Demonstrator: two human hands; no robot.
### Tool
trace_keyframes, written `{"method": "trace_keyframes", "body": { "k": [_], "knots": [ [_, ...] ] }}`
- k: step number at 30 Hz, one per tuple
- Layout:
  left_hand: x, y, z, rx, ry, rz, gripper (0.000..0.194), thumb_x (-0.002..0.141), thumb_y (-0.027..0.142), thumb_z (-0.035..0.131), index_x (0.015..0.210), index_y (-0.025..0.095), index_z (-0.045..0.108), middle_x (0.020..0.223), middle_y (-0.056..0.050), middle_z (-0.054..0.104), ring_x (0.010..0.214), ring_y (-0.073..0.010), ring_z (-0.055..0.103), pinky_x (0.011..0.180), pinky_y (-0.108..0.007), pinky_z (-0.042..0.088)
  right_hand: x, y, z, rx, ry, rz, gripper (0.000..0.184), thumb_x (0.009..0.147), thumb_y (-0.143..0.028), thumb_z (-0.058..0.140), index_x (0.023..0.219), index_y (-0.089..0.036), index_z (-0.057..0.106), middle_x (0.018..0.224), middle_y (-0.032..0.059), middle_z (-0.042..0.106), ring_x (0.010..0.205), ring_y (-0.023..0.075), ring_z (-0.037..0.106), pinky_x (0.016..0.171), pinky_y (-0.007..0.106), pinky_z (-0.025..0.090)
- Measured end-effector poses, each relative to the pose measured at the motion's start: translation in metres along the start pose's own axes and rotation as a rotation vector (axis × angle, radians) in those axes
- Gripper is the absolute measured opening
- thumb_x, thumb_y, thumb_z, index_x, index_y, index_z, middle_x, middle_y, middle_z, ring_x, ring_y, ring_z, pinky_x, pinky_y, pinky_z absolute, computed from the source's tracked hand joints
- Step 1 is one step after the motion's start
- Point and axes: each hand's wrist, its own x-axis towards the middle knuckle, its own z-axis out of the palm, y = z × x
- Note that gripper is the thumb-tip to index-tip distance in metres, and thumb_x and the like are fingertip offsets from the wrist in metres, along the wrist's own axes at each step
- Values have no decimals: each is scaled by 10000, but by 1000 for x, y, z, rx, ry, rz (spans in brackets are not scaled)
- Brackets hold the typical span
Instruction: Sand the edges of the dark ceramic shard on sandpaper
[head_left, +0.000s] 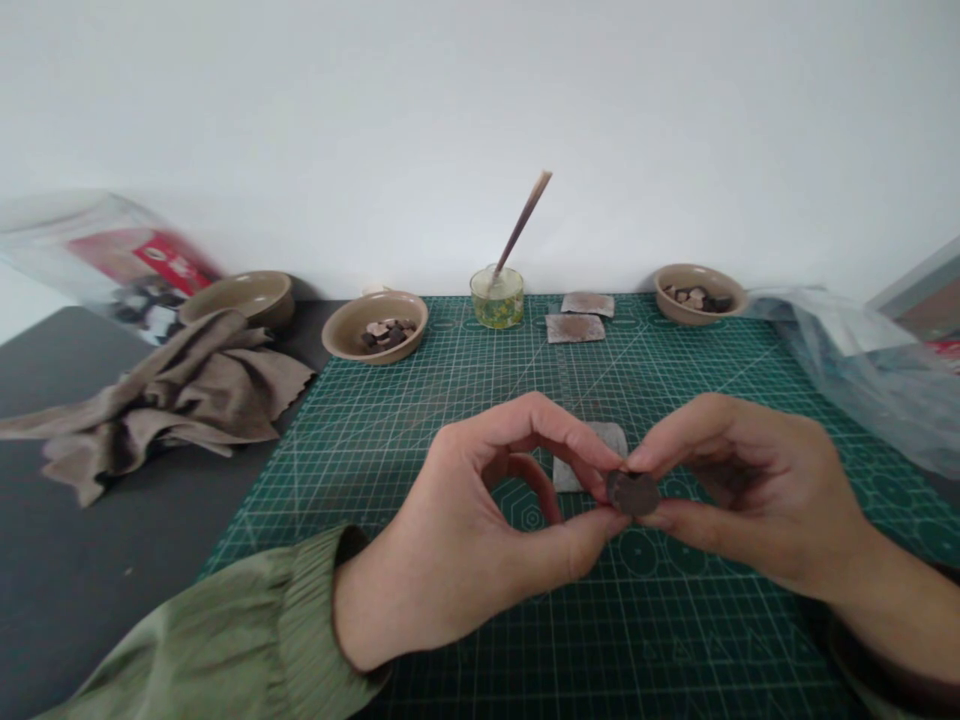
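Pinching the dark disc point(636, 494) from opposite edges, left hand point(471, 530) and right hand point(784, 495) sit equally close, its flat face toward the wearer.

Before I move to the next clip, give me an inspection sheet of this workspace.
Surface: green gridded mat, dark tabletop showing at left.
Things in hand: round dark piece; gray pad on the mat, partly hidden by fingers.
Other things: middle bowl and right bowl, both holding small pieces; left bowl, inside mostly hidden; glass container with leaning stick; two brownish pads.
Clutter: crumpled cloth; plastic bags at left and right.
Hands: left hand and right hand both grip the piece by fingertips.
Cables: nothing seen.
Surroundings: white wall.
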Motion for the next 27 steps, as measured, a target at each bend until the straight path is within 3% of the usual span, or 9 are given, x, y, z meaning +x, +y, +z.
{"method": "trace_keyframes", "body": {
  "k": [27],
  "knots": [
    [2, -2, 0, 13, 14, 12, 214, 895, 170, 918, 1050, 184, 771, 1002, -60, 801, 891, -165, 760, 695, -243, 597, -1, 1, 0, -46, 13, 10, 358, 868, -92, 942, 1163, -272, 851, 984, 56, 887, 830, 228, 873, 770, 292, 734]
  ]
}}
